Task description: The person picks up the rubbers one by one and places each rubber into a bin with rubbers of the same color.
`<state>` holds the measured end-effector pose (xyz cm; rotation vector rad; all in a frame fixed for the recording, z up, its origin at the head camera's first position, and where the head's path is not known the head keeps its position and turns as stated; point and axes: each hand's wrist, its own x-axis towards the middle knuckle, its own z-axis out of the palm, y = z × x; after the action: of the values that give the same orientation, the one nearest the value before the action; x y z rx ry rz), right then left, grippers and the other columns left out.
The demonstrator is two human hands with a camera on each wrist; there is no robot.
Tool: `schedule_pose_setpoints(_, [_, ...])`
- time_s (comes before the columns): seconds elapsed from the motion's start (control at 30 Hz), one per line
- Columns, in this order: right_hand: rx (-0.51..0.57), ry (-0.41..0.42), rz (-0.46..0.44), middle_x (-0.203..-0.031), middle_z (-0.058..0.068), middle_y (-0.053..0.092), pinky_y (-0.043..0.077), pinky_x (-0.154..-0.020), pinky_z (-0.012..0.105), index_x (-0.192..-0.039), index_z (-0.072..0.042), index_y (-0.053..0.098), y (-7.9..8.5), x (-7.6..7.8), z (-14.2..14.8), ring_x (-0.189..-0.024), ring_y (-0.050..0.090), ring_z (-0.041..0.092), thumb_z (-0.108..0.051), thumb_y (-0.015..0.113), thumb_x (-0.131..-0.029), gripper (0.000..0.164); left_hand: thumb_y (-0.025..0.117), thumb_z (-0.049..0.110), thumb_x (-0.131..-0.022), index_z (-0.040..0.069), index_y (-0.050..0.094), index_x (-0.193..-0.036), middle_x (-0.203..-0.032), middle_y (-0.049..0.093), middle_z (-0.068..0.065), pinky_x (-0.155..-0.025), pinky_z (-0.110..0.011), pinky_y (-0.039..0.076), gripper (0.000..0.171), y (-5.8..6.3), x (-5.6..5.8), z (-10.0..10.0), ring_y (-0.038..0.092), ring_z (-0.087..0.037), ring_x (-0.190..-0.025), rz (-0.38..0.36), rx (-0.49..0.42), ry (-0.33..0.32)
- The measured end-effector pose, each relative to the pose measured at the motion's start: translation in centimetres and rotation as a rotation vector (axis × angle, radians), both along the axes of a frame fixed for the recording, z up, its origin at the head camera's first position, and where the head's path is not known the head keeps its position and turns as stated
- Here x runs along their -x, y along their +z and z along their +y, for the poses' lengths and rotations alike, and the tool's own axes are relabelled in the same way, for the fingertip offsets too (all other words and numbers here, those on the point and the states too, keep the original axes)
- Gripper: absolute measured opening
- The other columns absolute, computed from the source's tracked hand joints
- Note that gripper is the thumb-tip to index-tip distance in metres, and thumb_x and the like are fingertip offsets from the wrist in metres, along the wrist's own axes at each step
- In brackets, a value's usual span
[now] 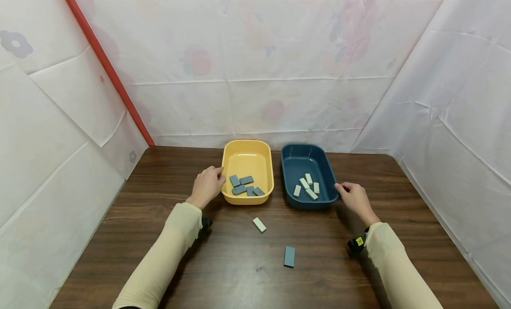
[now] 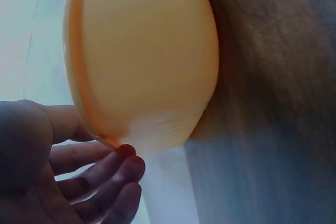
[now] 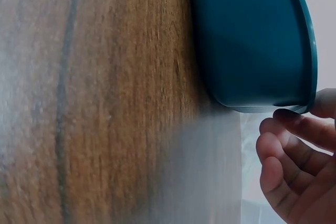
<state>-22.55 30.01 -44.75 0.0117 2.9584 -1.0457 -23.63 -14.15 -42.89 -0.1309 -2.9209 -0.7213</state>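
Note:
A yellow plastic tray (image 1: pixel 249 201) stands at the back of the table, with several grey-blue domino-like tiles (image 1: pixel 239 189) in its near half. At its left side, my left hand (image 1: pixel 206 185) pinches the rim between thumb and finger; the left wrist view shows the tray's outer wall (image 2: pixel 147 51) by the curled fingers. To the right stands a dark blue tray (image 1: pixel 313 205) holding several cream tiles (image 1: pixel 304 183). My right hand (image 1: pixel 354 197) grips its right rim, the thumb and index finger on the edge in the right wrist view.
One cream tile (image 1: pixel 259 225) lies on the wooden table (image 1: pixel 239 278) in front of the yellow tray. Nearer me is a grey-blue tile (image 1: pixel 289 256). White patterned sheets (image 1: pixel 247 100) hang behind and at both sides, with a red pole (image 1: pixel 108 65) at back left.

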Motion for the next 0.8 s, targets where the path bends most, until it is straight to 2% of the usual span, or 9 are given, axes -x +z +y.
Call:
schedule_pose_setpoints(0.3, [-0.004, 0.011, 0.021, -0.087, 0.019, 0.070, 0.048, -0.059, 0.030, -0.113, 0.004, 0.068, 0.1, 0.1, 0.0, -0.065, 0.062, 0.019, -0.031, 0.047, -0.103, 0.042, 0.057, 0.015, -0.095, 0.002, 0.060, -0.132, -0.103, 0.065, -0.019, -0.060, -0.031, 0.042, 0.039, -0.4, -0.1, 0.0, 0.053, -0.022, -0.068, 0.006, -0.049, 0.010])
schedule_pose_setpoints(0.5, [-0.037, 0.003, 0.032, -0.089, 0.019, 0.070, 0.046, -0.061, 0.029, -0.111, 0.003, 0.069, 0.5, 0.1, 0.0, -0.070, 0.060, 0.019, -0.029, 0.050, -0.102, 0.038, 0.058, 0.014, -0.095, 0.002, 0.060, -0.132, -0.101, 0.065, -0.017, -0.060, -0.029, 0.042, 0.039, -0.6, -0.1, 0.0, 0.053, -0.021, -0.068, 0.002, -0.091, 0.023])
schedule_pose_setpoints(0.63, [-0.056, -0.029, 0.101, -0.092, 0.018, 0.070, 0.044, -0.064, 0.029, -0.111, 0.003, 0.069, 1.0, 0.1, -0.3, -0.076, 0.060, 0.023, -0.028, 0.052, -0.101, 0.037, 0.057, 0.015, -0.095, 0.002, 0.060, -0.132, -0.102, 0.065, -0.018, -0.059, -0.029, 0.040, 0.039, -0.6, 0.0, 0.0, 0.052, -0.022, -0.067, 0.001, -0.087, 0.016])
schedule_pose_setpoints(0.8, [-0.045, -0.039, 0.191, -0.095, 0.018, 0.068, 0.045, -0.068, 0.031, -0.111, 0.001, 0.068, 2.5, 0.0, -1.5, -0.081, 0.059, 0.027, -0.030, 0.054, -0.100, 0.036, 0.055, 0.016, -0.097, 0.002, 0.057, -0.134, -0.104, 0.063, -0.020, -0.057, -0.029, 0.039, 0.040, -0.6, 0.1, -0.2, 0.050, -0.022, -0.065, -0.013, -0.039, -0.006])
